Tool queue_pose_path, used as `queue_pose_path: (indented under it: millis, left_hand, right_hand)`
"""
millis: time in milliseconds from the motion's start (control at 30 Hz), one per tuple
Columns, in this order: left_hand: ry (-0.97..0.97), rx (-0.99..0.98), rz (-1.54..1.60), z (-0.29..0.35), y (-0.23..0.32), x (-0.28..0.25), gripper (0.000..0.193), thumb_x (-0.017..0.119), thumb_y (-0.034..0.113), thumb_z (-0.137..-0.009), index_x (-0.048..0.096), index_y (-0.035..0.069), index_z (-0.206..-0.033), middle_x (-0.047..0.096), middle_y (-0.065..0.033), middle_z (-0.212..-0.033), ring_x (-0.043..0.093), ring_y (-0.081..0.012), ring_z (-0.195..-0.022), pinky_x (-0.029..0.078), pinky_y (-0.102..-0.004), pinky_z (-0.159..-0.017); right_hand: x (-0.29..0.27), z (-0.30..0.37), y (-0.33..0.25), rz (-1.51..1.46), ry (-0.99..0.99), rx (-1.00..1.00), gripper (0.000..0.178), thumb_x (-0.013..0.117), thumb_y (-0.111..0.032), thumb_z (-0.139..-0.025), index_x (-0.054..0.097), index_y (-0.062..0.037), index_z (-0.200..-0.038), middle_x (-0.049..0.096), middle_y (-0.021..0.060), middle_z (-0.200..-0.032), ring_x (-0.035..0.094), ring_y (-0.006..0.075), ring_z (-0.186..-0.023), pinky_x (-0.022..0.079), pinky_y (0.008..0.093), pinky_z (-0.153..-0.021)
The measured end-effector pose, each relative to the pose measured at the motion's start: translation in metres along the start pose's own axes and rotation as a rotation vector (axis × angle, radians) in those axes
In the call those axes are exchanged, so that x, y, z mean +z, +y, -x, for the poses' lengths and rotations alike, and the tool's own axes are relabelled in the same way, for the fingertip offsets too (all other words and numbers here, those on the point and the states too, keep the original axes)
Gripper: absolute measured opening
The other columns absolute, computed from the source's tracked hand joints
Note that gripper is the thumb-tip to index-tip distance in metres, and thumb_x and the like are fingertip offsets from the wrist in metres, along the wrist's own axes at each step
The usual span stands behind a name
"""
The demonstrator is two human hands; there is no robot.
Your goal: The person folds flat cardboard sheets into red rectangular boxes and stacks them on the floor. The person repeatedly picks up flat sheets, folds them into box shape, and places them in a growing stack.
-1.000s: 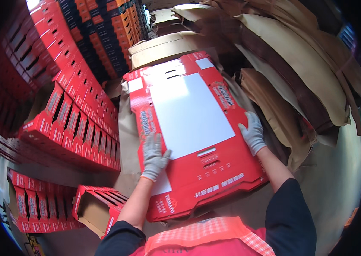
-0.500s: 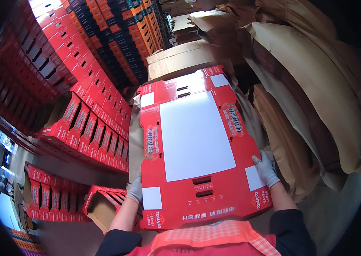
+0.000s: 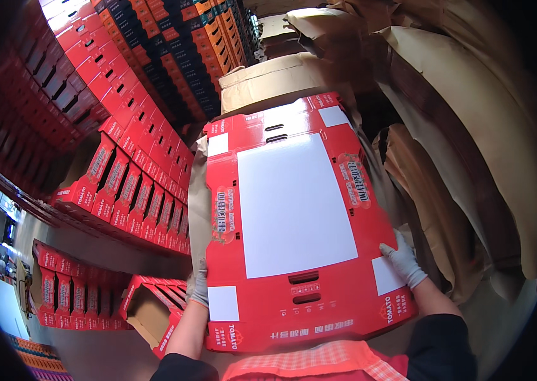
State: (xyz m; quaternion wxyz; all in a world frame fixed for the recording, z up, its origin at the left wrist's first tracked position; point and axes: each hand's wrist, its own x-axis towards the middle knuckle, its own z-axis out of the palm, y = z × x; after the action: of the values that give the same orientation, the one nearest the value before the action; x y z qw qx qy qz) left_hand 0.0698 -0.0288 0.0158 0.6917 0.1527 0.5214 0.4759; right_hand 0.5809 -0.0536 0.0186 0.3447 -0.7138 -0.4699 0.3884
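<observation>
In front of me lies a flat, unfolded red cardboard box blank (image 3: 294, 209) with a large white panel in its middle, white corner patches and paired slots at both ends. My left hand (image 3: 200, 284), in a pale glove, holds its left edge near the close corner, with the fingers partly hidden by the board. On the opposite edge my right hand (image 3: 403, 261), also gloved, grips with the thumb on top and the other fingers mostly out of sight. Brown wrapping paper (image 3: 199, 197) shows along the blank's sides; whether more blanks lie beneath cannot be seen.
Stacked red boxes (image 3: 132, 181) rise along the left, with a lower row (image 3: 78, 298) and a tilted open box (image 3: 154, 314) nearer me. Large brown paper-wrapped bundles (image 3: 465, 127) lean on the right. Another wrapped bundle (image 3: 268, 79) lies beyond the blank; dark and orange stacks (image 3: 179, 57) stand behind.
The near end of the blank has shifted slightly right and toward me, with both hands still at its edges. The whole view has moved a little.
</observation>
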Motion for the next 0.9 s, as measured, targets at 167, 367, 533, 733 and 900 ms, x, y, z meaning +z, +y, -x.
queue_pose_path:
  millis: [167, 367, 533, 733, 900]
  left_hand:
    - [-0.149, -0.002, 0.117, 0.002, -0.007, 0.004, 0.073, 0.066, 0.053, -0.088, 0.047, 0.008, -0.142, 0.055, -0.0109, -0.14, 0.055, -0.0284, -0.125, 0.044, -0.0429, -0.108]
    - [-0.027, 0.03, 0.025, 0.038, 0.036, 0.019, 0.067, 0.069, 0.045, -0.086, 0.051, 0.006, -0.138, 0.06, -0.0132, -0.133, 0.059, -0.03, -0.119, 0.046, -0.0443, -0.105]
    - [-0.075, 0.054, -0.022, 0.106, 0.123, -0.032, 0.064, 0.082, 0.039, -0.077, 0.061, -0.008, -0.114, 0.07, -0.0173, -0.11, 0.071, -0.0273, -0.09, 0.06, -0.0388, -0.081]
    - [0.034, 0.212, -0.344, 0.186, 0.253, -0.049, 0.053, 0.073, 0.031, -0.084, 0.06, 0.001, -0.125, 0.068, -0.0165, -0.115, 0.067, -0.0283, -0.102, 0.055, -0.0412, -0.094]
    - [-0.185, 0.23, -0.484, 0.206, 0.305, -0.001, 0.048, 0.063, 0.028, -0.087, 0.057, 0.0, -0.127, 0.066, -0.0174, -0.12, 0.066, -0.0306, -0.105, 0.053, -0.0447, -0.097]
  right_hand:
    - [-0.01, -0.007, 0.012, -0.417, -0.12, 0.066, 0.069, 0.075, -0.028, -0.088, 0.041, -0.002, -0.142, 0.057, 0.0116, -0.131, 0.055, 0.0201, -0.118, 0.043, 0.031, -0.101]
    - [0.01, 0.017, -0.012, -0.434, -0.118, 0.01, 0.063, 0.076, -0.027, -0.087, 0.048, 0.0027, -0.135, 0.062, 0.0105, -0.121, 0.059, 0.0166, -0.105, 0.047, 0.0289, -0.093]
    - [0.082, 0.092, -0.048, -0.551, -0.148, 0.057, 0.057, 0.075, -0.026, -0.087, 0.054, 0.0041, -0.13, 0.065, 0.0086, -0.114, 0.061, 0.0146, -0.1, 0.049, 0.0275, -0.088]
    - [0.171, 0.112, -0.078, -0.894, -0.397, 0.017, 0.046, 0.073, -0.031, -0.089, 0.062, 0.0016, -0.119, 0.068, 0.0063, -0.101, 0.064, 0.0135, -0.085, 0.051, 0.027, -0.077]
    - [0.248, 0.073, -0.088, -0.385, -0.208, -0.107, 0.062, 0.064, -0.054, -0.09, 0.062, 0.0019, -0.117, 0.071, 0.0157, -0.101, 0.068, 0.0279, -0.089, 0.053, 0.0353, -0.081]
